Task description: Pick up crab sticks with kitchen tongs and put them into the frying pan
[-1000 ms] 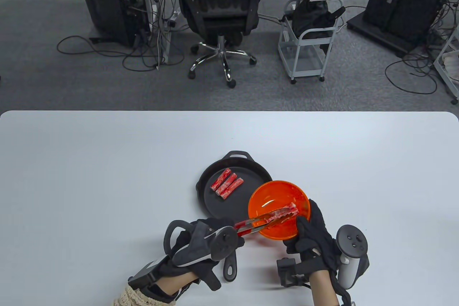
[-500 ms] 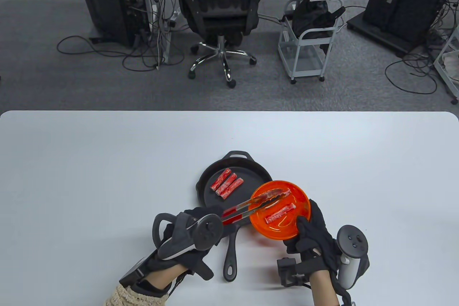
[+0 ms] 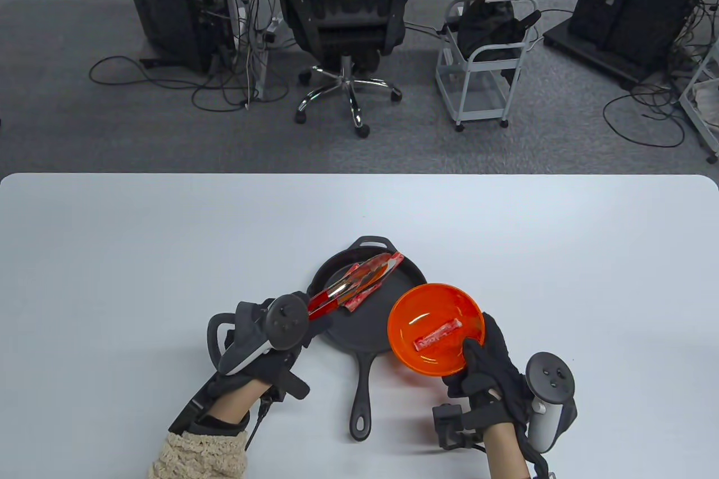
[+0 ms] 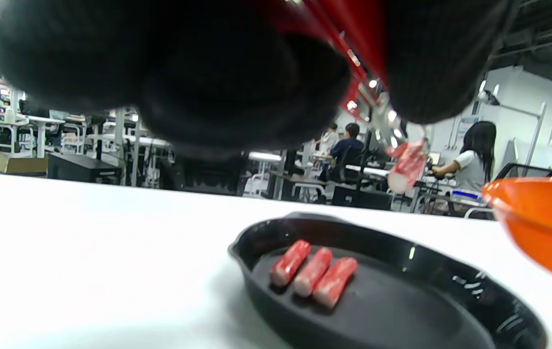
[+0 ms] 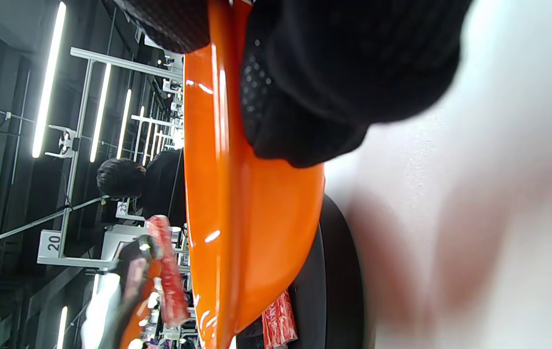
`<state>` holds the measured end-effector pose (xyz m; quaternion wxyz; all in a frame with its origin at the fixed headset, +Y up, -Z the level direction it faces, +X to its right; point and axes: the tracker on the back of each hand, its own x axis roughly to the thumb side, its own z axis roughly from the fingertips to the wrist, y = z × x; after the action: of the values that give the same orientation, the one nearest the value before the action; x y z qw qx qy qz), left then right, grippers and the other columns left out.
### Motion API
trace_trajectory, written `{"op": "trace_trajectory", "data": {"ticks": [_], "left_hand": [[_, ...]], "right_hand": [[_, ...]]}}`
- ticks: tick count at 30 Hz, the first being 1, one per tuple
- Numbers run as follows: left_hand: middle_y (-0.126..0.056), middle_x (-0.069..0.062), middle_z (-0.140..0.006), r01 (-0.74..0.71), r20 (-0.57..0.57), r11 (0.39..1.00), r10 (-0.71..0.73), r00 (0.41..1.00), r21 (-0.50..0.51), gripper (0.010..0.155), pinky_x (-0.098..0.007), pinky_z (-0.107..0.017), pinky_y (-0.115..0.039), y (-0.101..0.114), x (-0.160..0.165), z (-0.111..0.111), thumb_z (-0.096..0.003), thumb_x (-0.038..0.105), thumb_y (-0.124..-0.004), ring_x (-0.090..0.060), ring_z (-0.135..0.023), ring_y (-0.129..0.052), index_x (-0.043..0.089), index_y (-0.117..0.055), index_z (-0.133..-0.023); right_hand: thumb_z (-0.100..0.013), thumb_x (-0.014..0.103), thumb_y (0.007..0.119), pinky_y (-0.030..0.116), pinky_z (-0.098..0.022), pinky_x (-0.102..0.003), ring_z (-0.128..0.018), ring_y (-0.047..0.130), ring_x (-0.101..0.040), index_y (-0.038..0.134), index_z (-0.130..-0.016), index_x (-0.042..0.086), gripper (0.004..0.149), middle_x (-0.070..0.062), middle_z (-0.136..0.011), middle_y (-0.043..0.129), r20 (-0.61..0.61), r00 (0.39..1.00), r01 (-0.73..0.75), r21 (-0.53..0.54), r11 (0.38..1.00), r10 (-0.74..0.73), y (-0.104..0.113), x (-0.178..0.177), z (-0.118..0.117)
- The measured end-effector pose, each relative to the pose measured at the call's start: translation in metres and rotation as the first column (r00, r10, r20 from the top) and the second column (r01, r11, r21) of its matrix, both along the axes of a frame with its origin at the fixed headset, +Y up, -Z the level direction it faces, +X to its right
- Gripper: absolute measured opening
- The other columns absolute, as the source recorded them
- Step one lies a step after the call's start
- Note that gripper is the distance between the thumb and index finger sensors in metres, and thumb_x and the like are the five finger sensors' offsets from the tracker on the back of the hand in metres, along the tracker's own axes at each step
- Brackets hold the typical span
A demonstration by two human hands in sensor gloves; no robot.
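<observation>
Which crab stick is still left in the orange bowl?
The lone crab stick lying in the orange bowl. Three lie side by side in the frying pan, and one hangs in the tongs.

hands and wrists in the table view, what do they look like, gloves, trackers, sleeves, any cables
Both hands wear black gloves. The left hand carries a grey and white tracker with a round face and a ring loop; a cream knitted sleeve covers that wrist, with a thin black cable beside it. The right hand has a similar tracker with small buttons, plus a black boxy module at the wrist.
</observation>
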<state>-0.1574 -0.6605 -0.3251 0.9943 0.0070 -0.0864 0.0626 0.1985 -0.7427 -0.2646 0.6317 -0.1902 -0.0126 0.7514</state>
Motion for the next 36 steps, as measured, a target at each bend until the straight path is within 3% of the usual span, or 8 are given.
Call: {"op": "trace_trajectory", "data": {"ticks": [9,19,36], "left_hand": [[-0.105,0.005,-0.051,0.099,-0.006,0.992,-0.1,0.995,-0.081,0.073,-0.038,-0.024,-0.091,-0.03,0.008,-0.01,-0.0486,0.07,-0.081,-0.014,-0.024,-0.106,0.011,-0.088,-0.09],[-0.105,0.005,-0.052,0.212,0.0,0.972,-0.213,0.977,-0.098,0.073,-0.038,-0.024,-0.091,-0.05,0.017,-0.012,-0.0485,0.07,-0.08,-0.014,-0.024,-0.106,0.01,-0.088,-0.09],[-0.105,0.005,-0.053,0.245,-0.005,0.965,-0.246,0.969,-0.09,0.074,-0.038,-0.024,-0.091,-0.053,0.021,-0.009,-0.0491,0.07,-0.079,-0.014,-0.025,-0.106,0.01,-0.087,-0.091]], "right_hand": [[-0.055,0.025,0.067,0.094,-0.011,-0.021,-0.026,0.101,-0.029,0.044,-0.113,0.015,0.063,-0.032,-0.099,0.07,0.004,1.0,0.004,0.0,1.0,-0.004,0.0,0.001,0.0],[-0.054,0.025,0.067,0.094,-0.011,-0.021,-0.026,0.101,-0.029,0.044,-0.113,0.015,0.063,-0.032,-0.099,0.07,0.004,1.0,0.012,0.003,1.0,-0.012,0.001,0.001,0.0],[-0.055,0.025,0.066,0.094,-0.011,-0.021,-0.026,0.101,-0.029,0.044,-0.113,0.015,0.063,-0.032,-0.099,0.07,0.0,1.0,0.011,0.003,1.0,-0.011,0.0,0.001,0.0]]}}
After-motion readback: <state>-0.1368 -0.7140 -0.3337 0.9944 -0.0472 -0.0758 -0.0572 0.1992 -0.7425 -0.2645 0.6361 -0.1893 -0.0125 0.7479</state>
